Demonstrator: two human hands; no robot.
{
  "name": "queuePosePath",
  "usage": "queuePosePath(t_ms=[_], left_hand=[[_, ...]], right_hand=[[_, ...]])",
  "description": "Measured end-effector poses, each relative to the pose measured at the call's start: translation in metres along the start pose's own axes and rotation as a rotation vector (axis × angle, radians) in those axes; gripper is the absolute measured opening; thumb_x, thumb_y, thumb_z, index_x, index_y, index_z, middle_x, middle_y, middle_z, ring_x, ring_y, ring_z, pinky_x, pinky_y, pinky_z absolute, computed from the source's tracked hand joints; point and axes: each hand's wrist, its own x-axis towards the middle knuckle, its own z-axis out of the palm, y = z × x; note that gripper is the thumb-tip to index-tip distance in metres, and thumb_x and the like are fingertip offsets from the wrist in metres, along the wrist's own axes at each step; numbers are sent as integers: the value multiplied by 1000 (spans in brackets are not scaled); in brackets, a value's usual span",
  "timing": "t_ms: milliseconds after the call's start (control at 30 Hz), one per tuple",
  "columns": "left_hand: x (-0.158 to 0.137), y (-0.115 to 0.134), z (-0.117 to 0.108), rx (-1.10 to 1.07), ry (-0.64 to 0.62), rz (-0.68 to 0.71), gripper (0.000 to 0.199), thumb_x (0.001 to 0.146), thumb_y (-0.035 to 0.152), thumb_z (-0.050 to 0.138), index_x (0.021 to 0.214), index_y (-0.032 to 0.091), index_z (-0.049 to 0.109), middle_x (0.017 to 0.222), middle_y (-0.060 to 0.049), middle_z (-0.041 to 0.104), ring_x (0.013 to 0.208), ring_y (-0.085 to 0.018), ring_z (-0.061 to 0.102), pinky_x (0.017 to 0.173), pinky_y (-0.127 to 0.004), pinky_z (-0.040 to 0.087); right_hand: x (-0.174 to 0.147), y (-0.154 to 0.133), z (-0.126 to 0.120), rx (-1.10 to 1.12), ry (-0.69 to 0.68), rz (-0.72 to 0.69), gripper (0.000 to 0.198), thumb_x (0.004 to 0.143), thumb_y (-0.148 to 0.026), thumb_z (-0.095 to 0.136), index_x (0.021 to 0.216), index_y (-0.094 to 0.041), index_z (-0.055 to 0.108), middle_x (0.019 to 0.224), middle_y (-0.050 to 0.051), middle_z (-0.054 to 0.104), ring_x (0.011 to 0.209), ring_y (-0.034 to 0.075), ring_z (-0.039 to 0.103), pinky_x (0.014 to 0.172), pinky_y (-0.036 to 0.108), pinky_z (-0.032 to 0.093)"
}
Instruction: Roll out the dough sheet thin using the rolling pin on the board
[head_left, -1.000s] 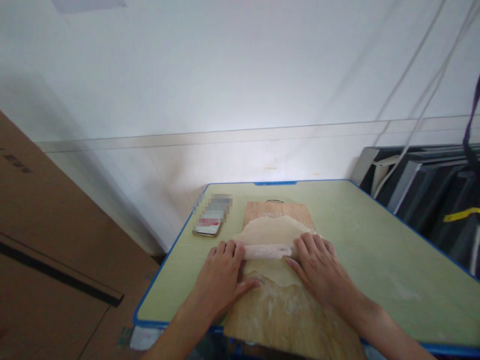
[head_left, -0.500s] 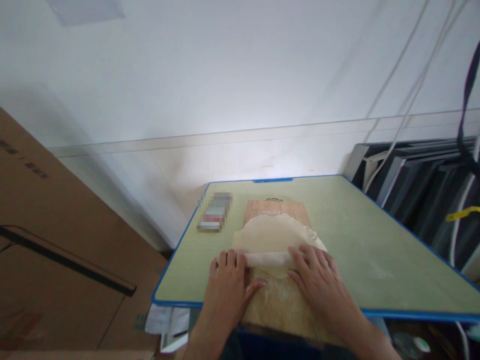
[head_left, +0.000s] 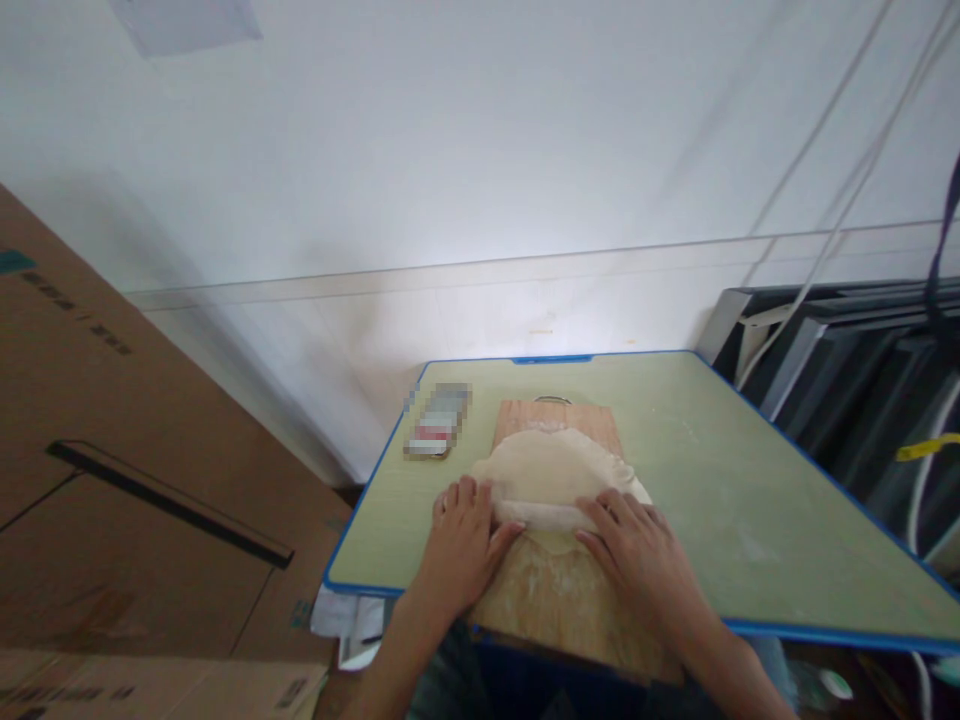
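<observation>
A pale, flour-dusted rolling pin [head_left: 546, 516] lies crosswise on a wide flat sheet of dough [head_left: 555, 462]. My left hand [head_left: 466, 535] is closed over the pin's left end, its thumb at the pin's near side. Over the right end, my right hand [head_left: 634, 545] curls its fingers, with the thumb pointing inward. Beneath the dough is a wooden cutting board [head_left: 559, 605], floury on its near part, with a metal handle at the far end. The dough's right edge is uneven and folded. My palms hide both pin ends.
The board rests on a pale green table [head_left: 750, 520] with a blue rim. A blurred-out flat object [head_left: 437, 420] lies at its left. Cardboard [head_left: 172, 480] stands left of the table; dark panels [head_left: 847, 370] and cables are at the right, a white wall behind.
My left hand has shifted slightly forward, and its thumb has come up to the pin. The pin stays at nearly the same place on the dough. The view has shifted a little left.
</observation>
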Motion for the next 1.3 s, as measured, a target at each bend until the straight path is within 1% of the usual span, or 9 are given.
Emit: queuePosePath(t_ms=[100,200,333,433,533,667,767,1067,1300], left_hand=[[27,-3,-8,31,-46,74,54,94,49,31,128,10,47,126,-19,52,121,-31,45,102,-52,33],[63,-3,-13,60,-98,76,56,95,48,27,136,11,40,141,-21,41,134,-34,33,107,-59,25],[108,0,-15,1,-282,142,59,94,53,27,144,22,29,151,-15,30,139,-33,26,107,-64,19],[134,6,-12,-62,-345,131,63,93,56,24,147,23,21,155,-12,19,142,-31,16,108,-64,17],[146,13,-3,-89,-348,104,65,93,56,23,148,21,20,156,-12,17,143,-32,13,107,-64,19],[140,19,7,-68,-173,60,66,94,53,24,147,14,23,154,-17,22,142,-33,18,109,-60,20],[126,18,7,-49,-53,-4,63,95,50,23,146,13,25,151,-16,29,140,-30,24,110,-54,24],[92,10,1,31,-183,-3,64,93,53,26,147,18,24,152,-10,27,141,-32,21,111,-55,23],[59,6,0,103,-99,8,58,94,47,29,146,21,30,150,-9,34,138,-30,30,110,-52,28]], right_hand=[[8,4,-4,3,-49,18,21,93,-30,44,101,-21,62,90,7,62,80,21,61,69,35,47],[12,7,-5,4,-71,41,22,93,-32,44,98,-22,63,91,7,62,85,23,60,69,36,49],[9,8,2,15,-12,52,34,95,-38,38,112,-18,60,110,12,63,102,26,59,83,41,50],[4,9,11,12,51,74,52,96,-45,27,124,-10,55,120,17,62,110,27,57,92,43,47],[2,11,16,11,63,77,60,96,-49,21,123,-8,57,126,19,60,117,28,55,96,46,45],[3,6,11,17,45,105,60,96,-49,21,120,-10,60,126,17,60,115,27,57,94,44,48],[3,-2,4,19,59,95,58,97,-47,21,116,-10,62,122,15,63,109,25,62,88,41,52],[-6,-20,-7,-38,123,74,57,98,-46,18,112,-12,62,113,12,68,94,21,68,80,35,55],[-13,-28,-13,1,134,46,54,97,-45,21,110,-12,61,110,12,70,94,21,68,78,35,55]])
